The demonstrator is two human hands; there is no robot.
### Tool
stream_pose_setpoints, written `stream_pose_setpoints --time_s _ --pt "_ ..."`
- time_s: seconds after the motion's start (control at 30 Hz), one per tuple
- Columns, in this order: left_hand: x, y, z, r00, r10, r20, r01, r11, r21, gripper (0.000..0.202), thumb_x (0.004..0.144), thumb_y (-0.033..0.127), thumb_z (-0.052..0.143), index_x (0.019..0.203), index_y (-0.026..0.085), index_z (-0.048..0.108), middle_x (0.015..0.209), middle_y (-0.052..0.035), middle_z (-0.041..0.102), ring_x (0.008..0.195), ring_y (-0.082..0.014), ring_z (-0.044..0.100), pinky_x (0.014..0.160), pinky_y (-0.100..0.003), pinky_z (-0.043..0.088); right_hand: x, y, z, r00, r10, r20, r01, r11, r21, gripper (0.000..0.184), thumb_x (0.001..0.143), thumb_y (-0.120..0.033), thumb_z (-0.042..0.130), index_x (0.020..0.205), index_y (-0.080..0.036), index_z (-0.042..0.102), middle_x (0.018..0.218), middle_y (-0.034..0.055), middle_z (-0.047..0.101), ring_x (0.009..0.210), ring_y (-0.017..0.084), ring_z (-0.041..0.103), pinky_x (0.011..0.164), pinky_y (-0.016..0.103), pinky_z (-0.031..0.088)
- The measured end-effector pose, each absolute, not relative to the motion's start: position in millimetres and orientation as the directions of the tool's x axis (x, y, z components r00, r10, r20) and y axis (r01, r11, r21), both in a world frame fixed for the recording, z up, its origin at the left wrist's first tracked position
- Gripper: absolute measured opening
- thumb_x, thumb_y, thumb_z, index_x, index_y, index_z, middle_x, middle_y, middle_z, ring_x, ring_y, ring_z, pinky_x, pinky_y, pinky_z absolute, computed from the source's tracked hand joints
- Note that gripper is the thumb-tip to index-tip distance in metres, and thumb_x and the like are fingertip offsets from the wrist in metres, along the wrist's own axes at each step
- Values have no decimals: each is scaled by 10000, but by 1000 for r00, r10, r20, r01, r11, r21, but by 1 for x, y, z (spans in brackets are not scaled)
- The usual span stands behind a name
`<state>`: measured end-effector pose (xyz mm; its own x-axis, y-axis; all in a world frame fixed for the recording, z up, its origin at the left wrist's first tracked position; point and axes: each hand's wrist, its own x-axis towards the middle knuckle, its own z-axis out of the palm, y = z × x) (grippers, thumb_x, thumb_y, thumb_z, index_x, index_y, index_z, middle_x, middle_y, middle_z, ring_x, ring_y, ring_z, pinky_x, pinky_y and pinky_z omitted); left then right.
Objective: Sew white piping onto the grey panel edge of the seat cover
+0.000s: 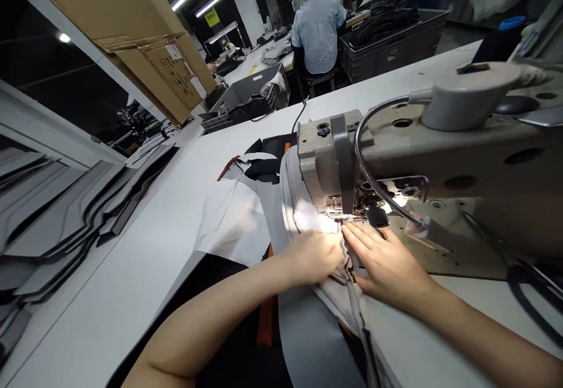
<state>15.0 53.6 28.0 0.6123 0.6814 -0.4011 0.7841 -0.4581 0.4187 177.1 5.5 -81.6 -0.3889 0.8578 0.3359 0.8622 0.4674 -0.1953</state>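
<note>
A grey sewing machine (325, 153) stands in front of me, its small lamp lighting the needle area. Under its presser foot runs a grey and white fabric piece (303, 200) with a seamed, piped edge. My left hand (314, 256) is closed on the fabric just left of the needle, with its fingertips tucked out of sight. On the right of the seam, my right hand (382, 259) lies flat with fingers stretched toward the presser foot. Black, grey and orange parts of the same piece spread over the table and hang toward me.
Stacked grey panels (79, 218) lie along the left of the white table (145, 247). Cardboard boxes (145, 36) rise behind them. Beyond the table are grey crates (391, 45) and a seated person in a light blue shirt (319, 30). Scissors (532, 300) lie at the right.
</note>
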Motion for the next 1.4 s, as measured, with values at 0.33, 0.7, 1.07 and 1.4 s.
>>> stream_pose_setpoints --time_s 0.33,0.7,1.07,1.4 --pt "1 50 1 763 641 -85 643 -766 -6 387 878 247 387 1229 130 498 1121 -119 544 1049 -255 463 900 -379 422 206 7 -75 -386 820 423 843 500 -200 350 884 -323 421 1160 -223 611 1138 72 635 1026 246 563 847 369 440" --pt "3 47 0 738 672 -59 674 -738 18 278 853 249 413 1039 159 599 1007 -101 546 973 -254 469 810 -367 445 193 17 -83 -469 770 433 770 597 -227 377 904 -219 387 1234 -111 533 1076 144 604 921 240 548 757 369 456" --pt "1 41 -6 710 704 12 701 -708 92 241 850 231 409 882 157 637 876 -88 554 892 -240 482 760 -356 450 178 24 -73 -463 755 464 825 559 -87 334 824 -127 424 1101 -70 602 947 151 611 841 242 570 746 366 480" --pt "10 46 4 724 689 -39 688 -716 115 248 872 263 409 836 166 635 948 -94 533 858 -226 487 751 -356 434 196 27 -83 -413 755 510 772 587 -244 299 891 -164 391 1108 -156 596 988 109 654 869 212 598 738 327 487"
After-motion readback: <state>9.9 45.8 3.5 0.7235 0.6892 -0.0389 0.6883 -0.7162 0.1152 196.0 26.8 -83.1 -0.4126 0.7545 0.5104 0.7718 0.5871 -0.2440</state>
